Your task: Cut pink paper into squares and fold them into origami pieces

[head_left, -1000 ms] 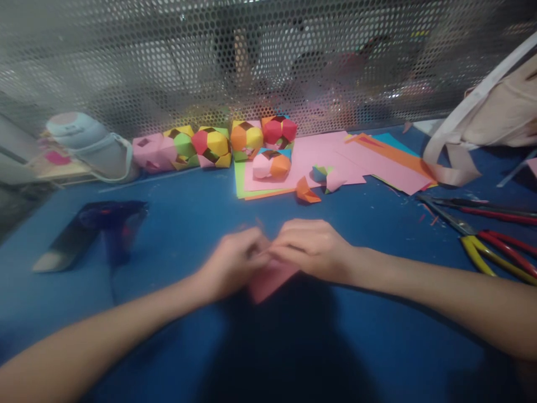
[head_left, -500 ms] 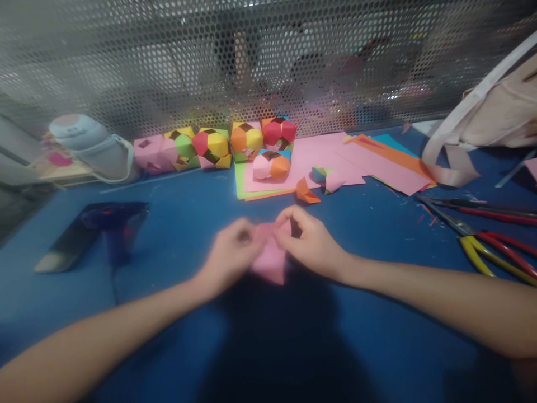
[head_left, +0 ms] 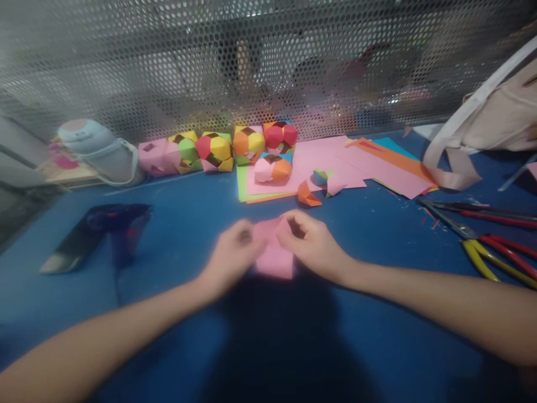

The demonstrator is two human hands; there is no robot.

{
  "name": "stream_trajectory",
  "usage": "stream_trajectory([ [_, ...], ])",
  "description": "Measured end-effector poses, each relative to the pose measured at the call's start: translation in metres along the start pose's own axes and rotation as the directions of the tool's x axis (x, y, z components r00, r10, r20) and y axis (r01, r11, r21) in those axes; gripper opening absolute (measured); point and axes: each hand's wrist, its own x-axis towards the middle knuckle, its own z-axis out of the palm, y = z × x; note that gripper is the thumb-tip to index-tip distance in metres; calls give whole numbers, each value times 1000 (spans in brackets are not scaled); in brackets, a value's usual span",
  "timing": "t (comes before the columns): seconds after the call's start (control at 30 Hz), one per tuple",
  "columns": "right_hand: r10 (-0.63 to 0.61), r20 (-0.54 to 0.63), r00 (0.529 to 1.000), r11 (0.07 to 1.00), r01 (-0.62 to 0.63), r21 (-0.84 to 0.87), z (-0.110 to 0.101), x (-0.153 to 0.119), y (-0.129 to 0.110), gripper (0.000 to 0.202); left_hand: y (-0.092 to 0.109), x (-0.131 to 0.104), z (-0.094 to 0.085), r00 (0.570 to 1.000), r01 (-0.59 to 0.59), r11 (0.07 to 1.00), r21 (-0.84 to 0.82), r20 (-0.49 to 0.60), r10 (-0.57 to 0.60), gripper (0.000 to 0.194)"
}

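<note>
A small pink paper is held between my two hands above the blue table, its upper right corner folded over. My left hand pinches its left edge, slightly blurred. At the right edge, the thumb and fingers of my right hand are closed on the folded corner. Just beyond my hands lie an orange folded piece and a blue, green and pink folded piece. A pink and orange paper ball rests on the stacked pink sheets.
Several folded paper balls line the perforated metal panel. On the left are a bottle and a dark blue glue gun. Scissors with yellow and red handles and a pale bag are at the right.
The pink paper has turned and its lower part looks flatter and squarer. Both hands stay close together on it. The whole view has shifted slightly.
</note>
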Motion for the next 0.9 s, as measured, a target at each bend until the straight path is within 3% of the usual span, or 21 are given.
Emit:
stream_trajectory([
  [0.17, 29, 83, 996, 999, -30, 16, -2, 2, -1, 2, 3, -2, -1, 999, -39, 999, -33, 31, 40, 23],
  [0.3, -63, 97, 993, 997, 59, 50, -7, 3, -5, 18, 11, -4, -2, 997, -79, 996, 35, 11, 79, 20],
  [0.5, -218, 81, 973, 963, 228, -143, -11, 2, -13, 8, 12, -3, -3, 993, -100, 991, 88, 79, 93, 23],
  [0.73, -66, 106, 992, 986, 81, -143, -12, 2, -15, 11, 8, -3, -4, 988, -110, 992, 55, 116, 103, 19],
  [0.9, -75, 88, 993, 988, 86, -128, -13, 3, -16, 11, 10, -2, -8, 983, -85, 996, 23, 164, 80, 23],
])
